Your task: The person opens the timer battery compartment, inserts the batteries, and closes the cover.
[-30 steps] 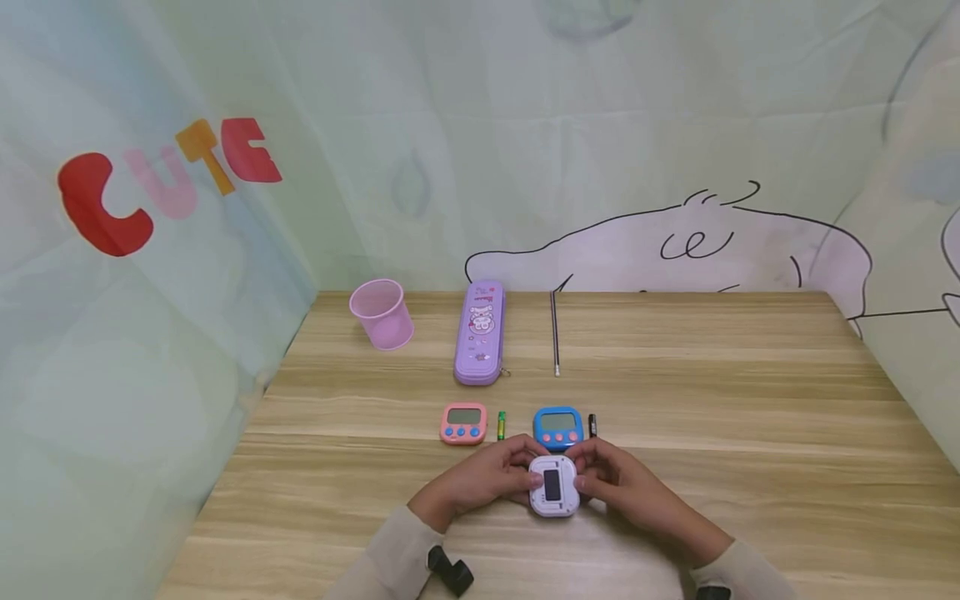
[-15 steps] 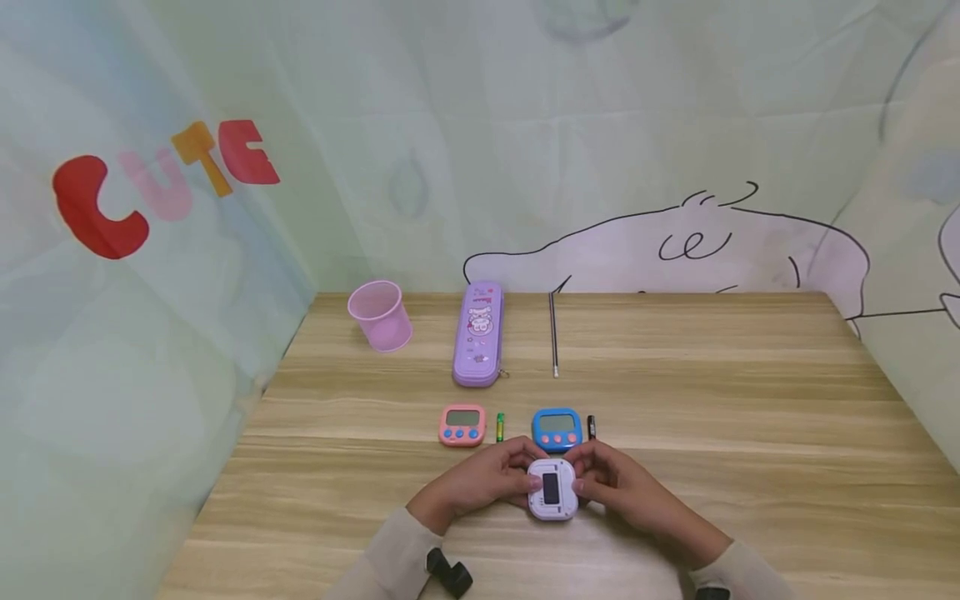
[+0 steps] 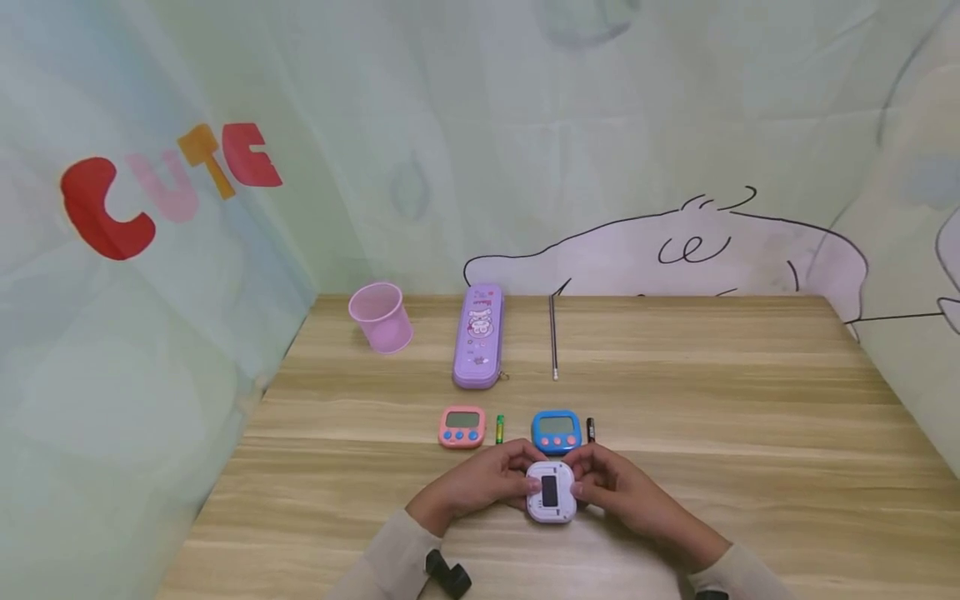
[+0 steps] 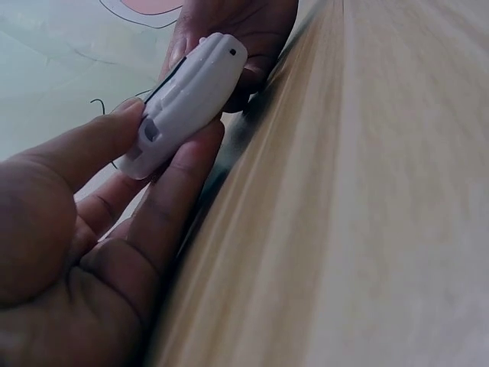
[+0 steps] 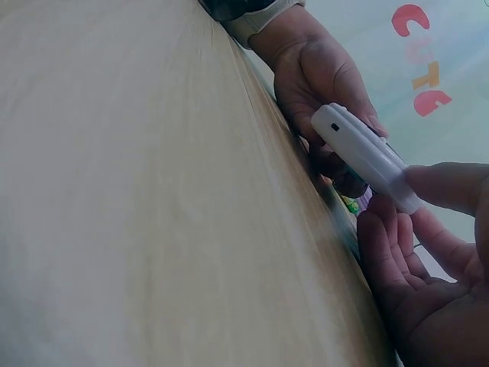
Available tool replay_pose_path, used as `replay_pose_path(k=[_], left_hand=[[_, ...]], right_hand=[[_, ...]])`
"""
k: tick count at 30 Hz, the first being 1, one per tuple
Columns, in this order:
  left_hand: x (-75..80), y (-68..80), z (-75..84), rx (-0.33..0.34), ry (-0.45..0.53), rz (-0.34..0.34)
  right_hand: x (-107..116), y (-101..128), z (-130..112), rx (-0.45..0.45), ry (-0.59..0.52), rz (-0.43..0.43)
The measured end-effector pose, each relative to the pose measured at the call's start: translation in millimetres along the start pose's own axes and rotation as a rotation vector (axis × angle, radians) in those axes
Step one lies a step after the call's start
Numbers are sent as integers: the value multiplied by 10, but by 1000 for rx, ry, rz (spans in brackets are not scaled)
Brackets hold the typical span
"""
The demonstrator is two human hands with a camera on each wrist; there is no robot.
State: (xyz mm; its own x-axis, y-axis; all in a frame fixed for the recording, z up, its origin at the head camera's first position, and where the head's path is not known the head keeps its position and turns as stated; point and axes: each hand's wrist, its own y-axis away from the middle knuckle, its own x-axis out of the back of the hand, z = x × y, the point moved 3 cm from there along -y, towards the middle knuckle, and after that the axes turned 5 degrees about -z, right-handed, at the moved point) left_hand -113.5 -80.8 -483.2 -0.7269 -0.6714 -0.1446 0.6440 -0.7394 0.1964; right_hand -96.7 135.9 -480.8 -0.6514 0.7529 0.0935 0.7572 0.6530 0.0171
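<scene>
Between both hands is a white digital timer (image 3: 551, 493), its back turned up with a dark rectangle in the middle. My left hand (image 3: 483, 482) pinches its left edge, thumb on the back and fingers beneath. On the opposite edge, my right hand (image 3: 626, 492) pinches it the same way. The left wrist view shows the timer (image 4: 187, 103) edge-on, tilted and held just above the table; the right wrist view shows its side (image 5: 363, 153) with a small dark slot. The timer's front faces down and is hidden.
Just beyond the hands lie a pink timer (image 3: 462, 427), a green battery (image 3: 500, 429), a blue timer (image 3: 557, 432) and a black battery (image 3: 591, 430). Farther back are a pink cup (image 3: 382, 318), a purple pencil case (image 3: 478, 337) and a pencil (image 3: 553, 337) on the wooden table (image 3: 712, 375).
</scene>
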Motion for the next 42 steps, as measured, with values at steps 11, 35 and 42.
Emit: replay_pose_path(k=[11, 35, 42], left_hand=[[1, 1, -15, -9, 43, 0], [19, 7, -36, 44, 56, 57], [21, 6, -38, 44, 71, 40]], right_hand=[[-15, 3, 51, 36, -57, -2], [-78, 34, 49, 27, 38, -64], [-69, 36, 55, 31, 49, -62]])
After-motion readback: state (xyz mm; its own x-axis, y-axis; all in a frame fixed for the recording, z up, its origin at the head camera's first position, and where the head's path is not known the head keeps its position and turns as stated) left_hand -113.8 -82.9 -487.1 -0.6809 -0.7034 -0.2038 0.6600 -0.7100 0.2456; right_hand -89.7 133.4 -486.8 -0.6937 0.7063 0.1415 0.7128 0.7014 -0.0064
